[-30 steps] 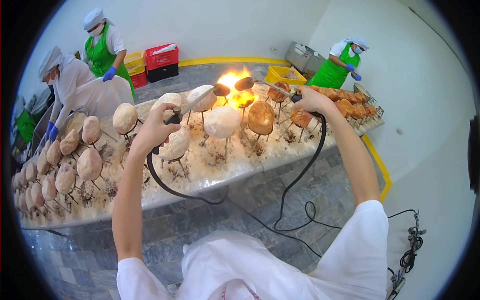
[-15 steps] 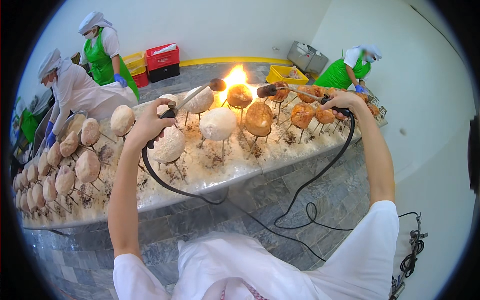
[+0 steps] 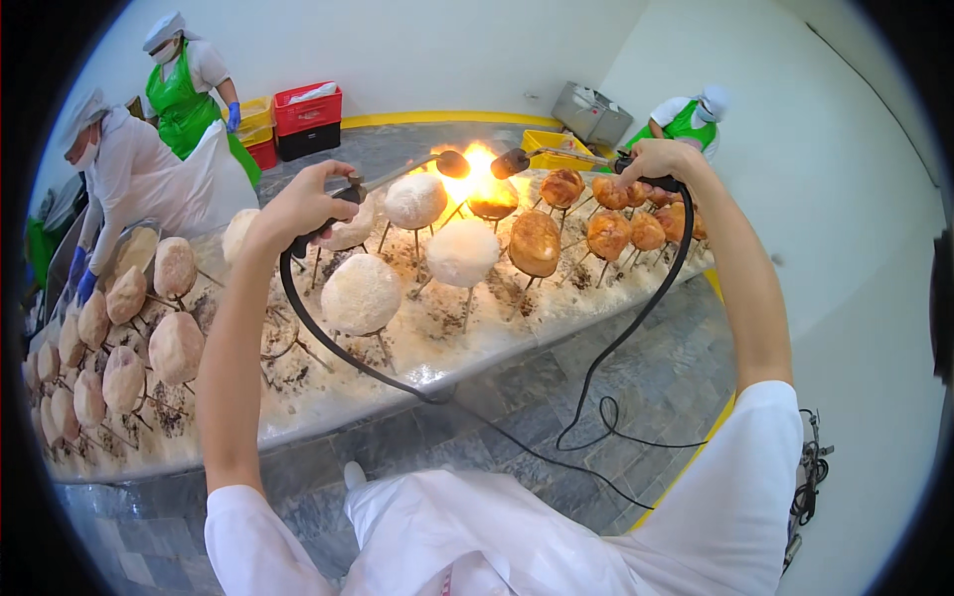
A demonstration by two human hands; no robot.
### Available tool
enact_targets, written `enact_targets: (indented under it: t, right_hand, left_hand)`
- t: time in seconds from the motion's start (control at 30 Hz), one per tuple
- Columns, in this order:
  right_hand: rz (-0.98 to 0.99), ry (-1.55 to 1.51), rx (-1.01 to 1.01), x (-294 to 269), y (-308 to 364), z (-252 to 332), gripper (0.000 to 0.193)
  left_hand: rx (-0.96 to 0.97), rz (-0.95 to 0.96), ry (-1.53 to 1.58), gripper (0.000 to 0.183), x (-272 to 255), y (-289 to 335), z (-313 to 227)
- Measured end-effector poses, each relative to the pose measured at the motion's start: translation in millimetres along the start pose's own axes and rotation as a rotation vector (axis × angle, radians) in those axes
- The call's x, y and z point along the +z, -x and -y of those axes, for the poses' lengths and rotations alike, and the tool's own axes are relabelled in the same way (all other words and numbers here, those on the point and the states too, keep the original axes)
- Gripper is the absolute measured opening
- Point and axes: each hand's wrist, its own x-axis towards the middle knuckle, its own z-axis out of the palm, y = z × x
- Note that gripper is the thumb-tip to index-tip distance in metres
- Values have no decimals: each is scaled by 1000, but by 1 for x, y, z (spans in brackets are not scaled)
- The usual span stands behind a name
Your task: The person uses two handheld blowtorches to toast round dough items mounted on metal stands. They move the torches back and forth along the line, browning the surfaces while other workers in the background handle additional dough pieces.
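Torch heads [image 3: 511, 162]: closer together than half a second ago, so heat seems better focused.
Browning lump [image 3: 494, 211]: behind a white lump [image 3: 463, 253], partly hidden by flame [image 3: 477, 166].
Left hand [image 3: 310, 207]: fingers curled around one torch handle [image 3: 301, 245].
Right hand [image 3: 661, 159]: fingers wrapped around the other.

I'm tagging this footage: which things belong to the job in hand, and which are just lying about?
Job: left torch, in the left hand; right torch, in the right hand; coated lumps; browned lumps; table.

Seemingly aside: red crate; black crate; yellow crates; grey bin.
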Motion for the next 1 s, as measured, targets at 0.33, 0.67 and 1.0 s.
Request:
enact_targets:
  t: [0.33, 0.67, 1.0]
  right_hand:
    - [-119, 359, -93, 11, 34, 79, 31]
    - [-135, 188, 51, 48, 63, 160, 41]
    - [-222, 309, 183, 86, 58, 173, 46]
  left_hand:
    - [77, 127, -10, 52, -88, -24, 45]
    - [99, 183, 69, 50, -114, -43, 83]
    - [162, 207, 122, 50, -123, -22, 101]
